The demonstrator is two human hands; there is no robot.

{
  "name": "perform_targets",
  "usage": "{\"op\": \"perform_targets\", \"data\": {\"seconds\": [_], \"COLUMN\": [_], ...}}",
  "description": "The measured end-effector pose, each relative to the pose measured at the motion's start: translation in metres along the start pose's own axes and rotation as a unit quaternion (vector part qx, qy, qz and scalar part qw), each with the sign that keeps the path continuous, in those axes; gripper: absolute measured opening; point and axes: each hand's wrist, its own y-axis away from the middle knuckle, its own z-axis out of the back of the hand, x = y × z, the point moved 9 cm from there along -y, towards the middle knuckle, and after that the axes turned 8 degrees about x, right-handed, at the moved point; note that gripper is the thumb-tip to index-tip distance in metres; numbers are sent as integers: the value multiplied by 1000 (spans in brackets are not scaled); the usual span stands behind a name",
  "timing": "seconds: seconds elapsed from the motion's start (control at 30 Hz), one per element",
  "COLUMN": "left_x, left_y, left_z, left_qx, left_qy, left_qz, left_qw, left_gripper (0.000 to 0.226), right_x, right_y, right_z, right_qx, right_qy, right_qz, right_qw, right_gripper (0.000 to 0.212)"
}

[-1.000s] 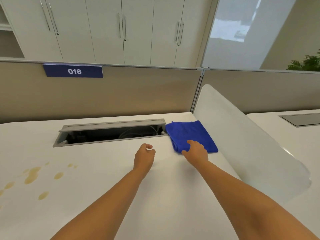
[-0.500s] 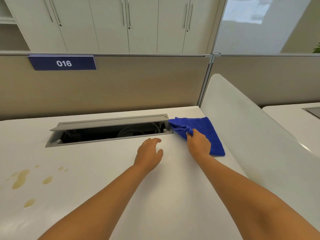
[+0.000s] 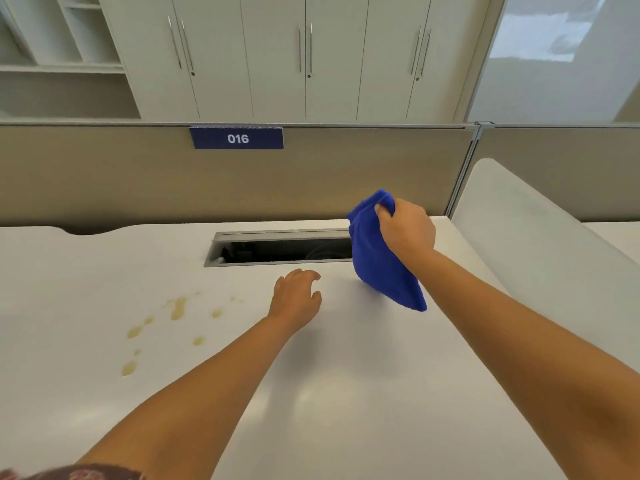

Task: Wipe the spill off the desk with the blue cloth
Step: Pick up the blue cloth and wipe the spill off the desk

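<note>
Nearest the camera: patterned fabric at the bottom left edge, blurred, kind not determinable. Two bare forearms extended forward over a white desk (image 3: 346, 393), glossy, with soft reflections on its near part.

Left of centre on the desk: spill (image 3: 178, 308), a scatter of yellowish-brown drops and small puddles, unwiped, well apart from both hands.

Left hand (image 3: 297, 296) palm down at mid-desk, fingers loosely spread and relaxed, grasping nothing; contact with the surface not determinable.

Right hand (image 3: 407, 228) raised above the desk, fingers clenched around the upper edge of the blue cloth (image 3: 381, 268). Cloth bunched at the grip, hanging down from the fist, lower corner close to or just clear of the desktop near the right end of the cable slot; contact not determinable.

Further back: grey-framed cable slot (image 3: 280, 249) recessed in the desk, lid tilted open, dark interior with cables faintly visible.

To the right: white curved divider panel (image 3: 540, 244) standing upright along the desk's side edge.

Behind the desk: beige partition wall (image 3: 138, 181) with metal top rail and corner post, bearing a dark blue sign (image 3: 237, 137) reading "016".

Beyond the partition: white cabinets (image 3: 304, 57) with long vertical handles, open shelving at far left, frosted glass panel at far right.
</note>
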Motion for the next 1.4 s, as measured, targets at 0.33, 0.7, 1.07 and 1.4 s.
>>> {"op": "perform_targets", "data": {"seconds": [0.33, 0.7, 1.07, 1.4], "left_x": [199, 339, 367, 369], "left_y": [112, 182, 184, 185], "left_z": [81, 118, 93, 94], "left_qx": [-76, -106, -64, -72], "left_qy": [-5, -8, -38, -15], "left_qz": [79, 93, 69, 64], "left_qw": [994, 990, 995, 995], "left_gripper": [37, 41, 45, 43], "right_x": [156, 264, 205, 232], "right_y": [73, 181, 295, 284], "right_z": [-91, -193, -297, -292], "right_qx": [78, 115, 272, 330], "right_qy": [50, 160, 195, 267], "right_qz": [14, 139, 92, 143], "right_qw": [996, 970, 938, 894], "right_gripper": [35, 24, 20, 51]}}
